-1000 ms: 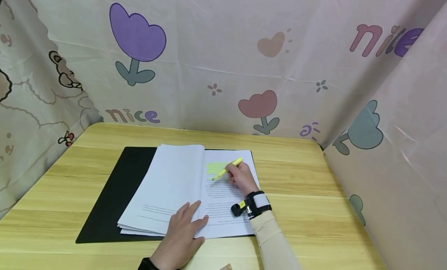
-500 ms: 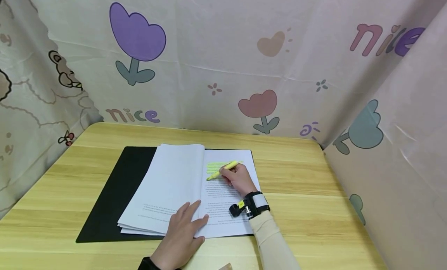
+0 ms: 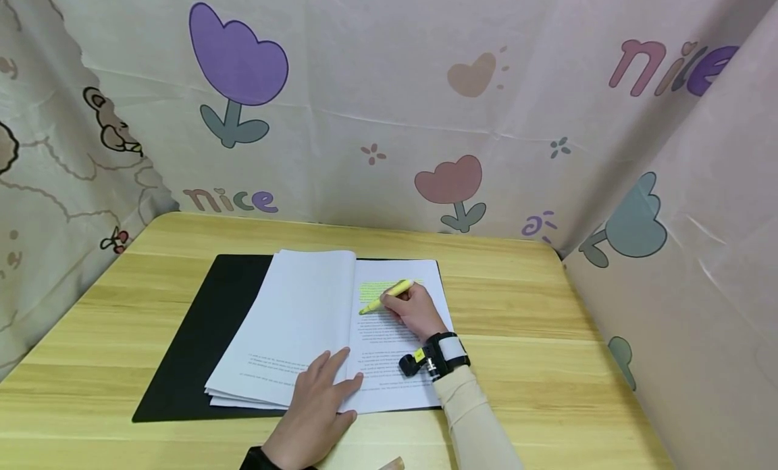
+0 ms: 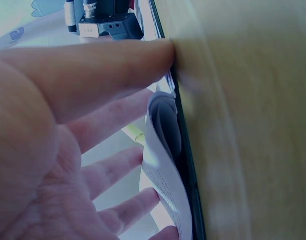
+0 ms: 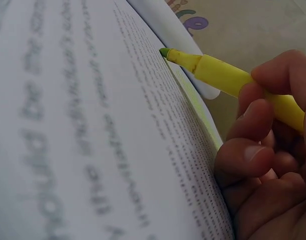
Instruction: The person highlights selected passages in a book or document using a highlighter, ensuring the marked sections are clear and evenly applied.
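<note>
A stapled-looking stack of printed pages (image 3: 304,308) lies folded open, its right page (image 3: 395,369) covered in text. Yellow highlighting (image 3: 373,292) marks lines near the top of that page. My right hand (image 3: 416,311) pinches a yellow highlighter (image 3: 395,291), the tip at the left end of a text line. In the right wrist view the green tip of the highlighter (image 5: 225,75) meets the print. My left hand (image 3: 316,406) rests with fingers spread across the lower fold of the pages; the left wrist view shows its thumb (image 4: 112,72) at the paper's edge.
Beneath the pages is a black mat (image 3: 188,369) on a wooden table (image 3: 504,308). A patterned curtain (image 3: 365,71) hangs behind the table and along both sides. A small tan object (image 3: 394,464) shows at the bottom edge of the head view.
My right hand has moved slightly left, bringing the highlighter's tip to the start of the line near the fold; it then stays almost still. My left hand has not moved.
</note>
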Action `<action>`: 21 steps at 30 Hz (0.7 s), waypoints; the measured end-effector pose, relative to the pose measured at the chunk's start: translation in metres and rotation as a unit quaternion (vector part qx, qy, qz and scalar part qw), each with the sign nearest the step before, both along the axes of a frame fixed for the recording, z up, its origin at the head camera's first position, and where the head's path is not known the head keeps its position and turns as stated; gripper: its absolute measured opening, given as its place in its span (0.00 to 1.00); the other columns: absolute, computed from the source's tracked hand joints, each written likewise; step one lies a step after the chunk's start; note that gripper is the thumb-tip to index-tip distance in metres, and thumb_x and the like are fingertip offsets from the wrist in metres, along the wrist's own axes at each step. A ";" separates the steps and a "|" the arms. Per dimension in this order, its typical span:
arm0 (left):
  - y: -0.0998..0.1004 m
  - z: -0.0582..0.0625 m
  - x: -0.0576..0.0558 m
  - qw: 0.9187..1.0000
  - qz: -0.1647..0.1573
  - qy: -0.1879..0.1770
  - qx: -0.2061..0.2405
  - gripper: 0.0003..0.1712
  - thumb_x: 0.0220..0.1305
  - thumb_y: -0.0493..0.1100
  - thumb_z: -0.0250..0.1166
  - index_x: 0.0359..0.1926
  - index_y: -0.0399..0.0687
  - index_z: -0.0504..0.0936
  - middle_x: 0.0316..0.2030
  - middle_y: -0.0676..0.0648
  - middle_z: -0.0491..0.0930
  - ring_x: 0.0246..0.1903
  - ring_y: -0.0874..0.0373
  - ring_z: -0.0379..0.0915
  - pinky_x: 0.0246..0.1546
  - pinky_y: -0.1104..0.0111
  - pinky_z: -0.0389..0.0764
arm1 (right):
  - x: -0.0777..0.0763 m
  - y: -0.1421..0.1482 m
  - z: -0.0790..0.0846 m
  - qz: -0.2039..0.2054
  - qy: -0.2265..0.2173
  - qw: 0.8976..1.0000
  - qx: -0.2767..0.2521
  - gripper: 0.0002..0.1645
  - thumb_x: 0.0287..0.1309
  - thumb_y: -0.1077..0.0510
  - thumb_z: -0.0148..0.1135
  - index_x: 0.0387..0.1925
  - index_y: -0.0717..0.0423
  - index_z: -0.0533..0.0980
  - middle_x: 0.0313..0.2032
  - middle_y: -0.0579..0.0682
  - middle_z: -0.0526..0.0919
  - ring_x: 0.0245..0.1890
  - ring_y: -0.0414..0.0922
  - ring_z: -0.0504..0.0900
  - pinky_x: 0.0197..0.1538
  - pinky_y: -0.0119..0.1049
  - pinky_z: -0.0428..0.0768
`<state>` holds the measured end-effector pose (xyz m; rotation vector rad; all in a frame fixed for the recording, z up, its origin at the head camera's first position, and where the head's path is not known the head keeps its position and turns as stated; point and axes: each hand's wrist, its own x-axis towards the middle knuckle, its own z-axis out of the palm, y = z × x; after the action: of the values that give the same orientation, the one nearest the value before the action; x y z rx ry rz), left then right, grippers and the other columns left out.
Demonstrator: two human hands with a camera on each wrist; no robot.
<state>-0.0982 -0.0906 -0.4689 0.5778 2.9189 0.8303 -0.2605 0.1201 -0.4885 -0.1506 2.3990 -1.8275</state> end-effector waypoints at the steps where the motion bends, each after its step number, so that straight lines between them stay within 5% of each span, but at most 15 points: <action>1: 0.000 0.000 0.000 1.000 0.000 0.000 0.000 0.25 0.57 0.41 0.77 0.57 0.43 0.87 0.73 0.35 0.65 0.72 0.30 0.53 0.63 0.32 0.60 | 0.000 0.000 0.001 0.001 0.005 1.000 0.005 0.09 0.67 0.53 0.68 0.40 0.55 0.84 0.20 0.45 0.73 0.20 0.40 0.70 0.25 0.29 0.67; 21: 0.001 0.000 0.000 1.000 0.003 -0.009 -0.002 0.26 0.57 0.42 0.77 0.57 0.43 0.87 0.73 0.35 0.65 0.73 0.30 0.52 0.64 0.31 0.59 | 0.001 -0.002 0.004 0.001 0.035 0.997 0.063 0.09 0.65 0.54 0.68 0.40 0.56 0.83 0.37 0.49 0.84 0.33 0.44 0.77 0.37 0.35 0.75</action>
<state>-0.0986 -0.0900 -0.4690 0.5576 2.9079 0.8257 -0.2591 0.1179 -0.4843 -0.2075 2.5517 -1.6910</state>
